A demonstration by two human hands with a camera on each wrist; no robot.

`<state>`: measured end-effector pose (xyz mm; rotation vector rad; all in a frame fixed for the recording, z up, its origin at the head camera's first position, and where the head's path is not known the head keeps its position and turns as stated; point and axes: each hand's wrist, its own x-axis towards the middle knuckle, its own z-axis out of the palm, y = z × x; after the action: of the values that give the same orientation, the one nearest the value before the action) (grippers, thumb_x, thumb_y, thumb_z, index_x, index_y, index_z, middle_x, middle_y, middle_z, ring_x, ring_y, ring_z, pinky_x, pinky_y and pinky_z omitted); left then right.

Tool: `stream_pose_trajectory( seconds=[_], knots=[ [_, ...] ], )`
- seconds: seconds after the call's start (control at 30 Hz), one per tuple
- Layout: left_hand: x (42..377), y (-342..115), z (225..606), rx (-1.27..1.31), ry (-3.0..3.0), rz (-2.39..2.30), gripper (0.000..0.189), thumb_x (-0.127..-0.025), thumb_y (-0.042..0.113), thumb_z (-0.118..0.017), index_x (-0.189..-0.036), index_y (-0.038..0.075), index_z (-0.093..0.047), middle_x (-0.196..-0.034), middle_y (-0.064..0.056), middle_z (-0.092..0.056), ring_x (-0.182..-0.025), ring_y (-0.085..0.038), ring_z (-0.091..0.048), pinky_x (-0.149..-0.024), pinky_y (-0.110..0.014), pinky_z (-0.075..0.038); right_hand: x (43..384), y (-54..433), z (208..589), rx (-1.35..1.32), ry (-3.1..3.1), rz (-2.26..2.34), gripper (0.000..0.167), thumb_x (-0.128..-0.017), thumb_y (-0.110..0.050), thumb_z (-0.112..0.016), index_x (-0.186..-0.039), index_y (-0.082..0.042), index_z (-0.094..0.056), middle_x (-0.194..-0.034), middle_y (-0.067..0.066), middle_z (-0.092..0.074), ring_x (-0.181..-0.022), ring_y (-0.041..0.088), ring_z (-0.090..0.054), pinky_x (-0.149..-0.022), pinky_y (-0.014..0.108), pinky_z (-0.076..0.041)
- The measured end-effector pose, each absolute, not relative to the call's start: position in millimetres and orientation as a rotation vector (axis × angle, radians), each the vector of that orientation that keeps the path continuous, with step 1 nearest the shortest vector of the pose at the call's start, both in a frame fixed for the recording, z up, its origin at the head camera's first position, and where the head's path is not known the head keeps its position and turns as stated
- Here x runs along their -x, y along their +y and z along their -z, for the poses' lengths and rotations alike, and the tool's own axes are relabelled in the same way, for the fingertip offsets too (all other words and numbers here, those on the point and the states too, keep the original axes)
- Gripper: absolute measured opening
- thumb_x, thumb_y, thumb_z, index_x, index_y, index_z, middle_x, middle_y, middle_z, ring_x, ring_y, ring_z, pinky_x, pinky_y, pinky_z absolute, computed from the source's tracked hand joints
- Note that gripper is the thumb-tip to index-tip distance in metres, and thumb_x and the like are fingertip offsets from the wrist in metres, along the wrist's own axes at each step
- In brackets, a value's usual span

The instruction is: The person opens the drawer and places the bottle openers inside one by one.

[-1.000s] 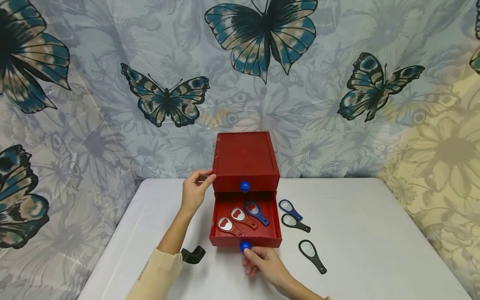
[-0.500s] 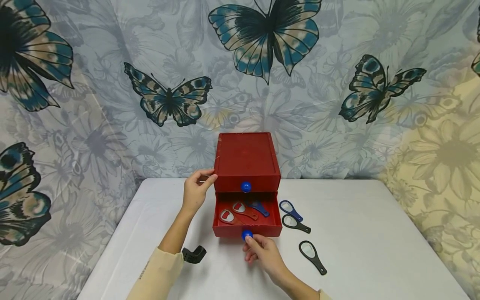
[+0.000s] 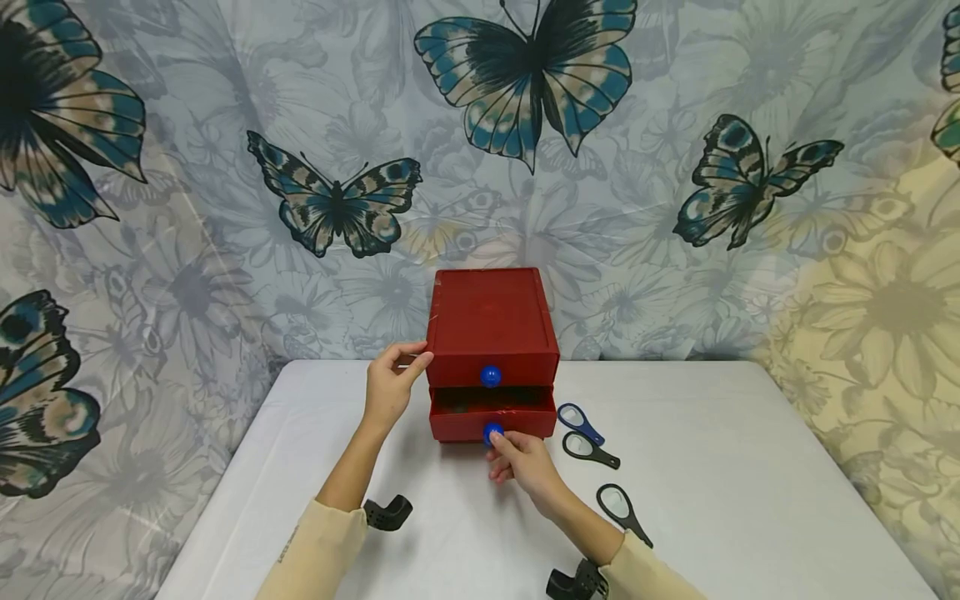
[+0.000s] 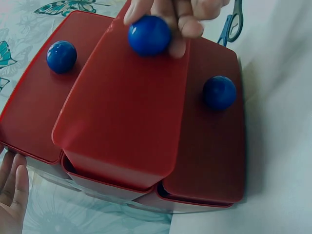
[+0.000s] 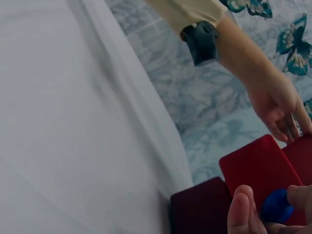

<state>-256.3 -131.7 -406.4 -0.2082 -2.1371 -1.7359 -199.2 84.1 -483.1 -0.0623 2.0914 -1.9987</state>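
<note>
A red chest of drawers (image 3: 491,312) has round blue knobs; three drawer fronts show in the left wrist view. Its middle drawer (image 4: 122,112) juts out part way, and a dark gap shows above its front in the head view. My right hand (image 3: 525,467) pinches that drawer's blue knob (image 4: 149,36) between thumb and fingers. My left hand (image 3: 390,383) rests its fingertips on the chest's left side near the top, fingers mostly straight. The drawer's contents are hidden now.
On the white table (image 3: 712,467), right of the chest, lie a blue magnifying glass (image 3: 592,432), a black magnifying glass (image 3: 603,457) and another black magnifying glass (image 3: 633,527) nearer the front. A butterfly-print cloth (image 3: 615,308) hangs behind the table.
My right hand has pushed the drawer inward, away from me, and the red and blue bottle openers inside have gone out of sight. My left hand stays on the chest's side.
</note>
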Motion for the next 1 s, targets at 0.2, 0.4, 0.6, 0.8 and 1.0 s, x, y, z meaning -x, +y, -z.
stream_pose_trajectory(
  seconds=[0.2, 0.4, 0.6, 0.8, 1.0],
  knots=[
    [245.0, -127.3, 392.2, 0.218, -2.154, 1.719, 0.028, -0.089, 0.008, -0.070, -0.111, -0.008, -0.067, -0.114, -0.024, -0.068, -0.082, 0.005, -0.058, -0.072, -0.013, -0.049, 220.1, 80.4, 481.0, 0.024, 2.090, 2.008, 0.036, -0.100, -0.024, -0.055, -0.101, 0.011, -0.062, -0.086, 0.019, -0.067, -0.060, 0.012, -0.061, -0.058, 0.021, -0.055],
    [244.3, -128.0, 392.6, 0.236, -2.147, 1.716, 0.027, -0.089, 0.008, -0.070, -0.110, -0.008, -0.067, -0.113, -0.024, -0.068, -0.082, 0.003, -0.058, -0.071, -0.013, -0.048, 234.4, 77.8, 480.5, 0.011, 2.064, 2.025, 0.035, -0.101, -0.023, -0.053, -0.103, 0.011, -0.060, -0.084, 0.015, -0.066, -0.059, 0.011, -0.062, -0.057, 0.022, -0.055],
    [243.7, -128.9, 391.8, 0.260, -2.137, 1.710, 0.026, -0.089, 0.007, -0.070, -0.109, -0.009, -0.068, -0.112, -0.025, -0.068, -0.082, 0.003, -0.059, -0.072, -0.013, -0.049, 239.8, 77.4, 481.6, 0.016, 2.071, 2.025, 0.034, -0.101, -0.022, -0.053, -0.102, 0.011, -0.059, -0.085, 0.015, -0.065, -0.058, 0.011, -0.062, -0.057, 0.022, -0.055],
    [244.9, -128.7, 391.7, 0.257, -2.135, 1.709, 0.025, -0.089, 0.007, -0.070, -0.108, -0.008, -0.068, -0.110, -0.024, -0.068, -0.082, 0.002, -0.059, -0.072, -0.015, -0.049, 238.3, 80.3, 480.9, -0.010, 2.094, 2.036, 0.035, -0.099, -0.022, -0.057, -0.108, 0.012, -0.060, -0.083, 0.015, -0.066, -0.058, 0.012, -0.062, -0.057, 0.025, -0.056],
    [246.0, -129.1, 393.5, 0.245, -2.133, 1.725, 0.025, -0.089, 0.007, -0.070, -0.108, -0.008, -0.068, -0.111, -0.025, -0.068, -0.082, 0.002, -0.059, -0.071, -0.013, -0.049, 232.9, 87.6, 489.9, -0.070, 2.140, 2.012, 0.033, -0.097, -0.021, -0.060, -0.110, 0.010, -0.062, -0.081, 0.014, -0.066, -0.058, 0.012, -0.060, -0.055, 0.023, -0.053]
  ],
)
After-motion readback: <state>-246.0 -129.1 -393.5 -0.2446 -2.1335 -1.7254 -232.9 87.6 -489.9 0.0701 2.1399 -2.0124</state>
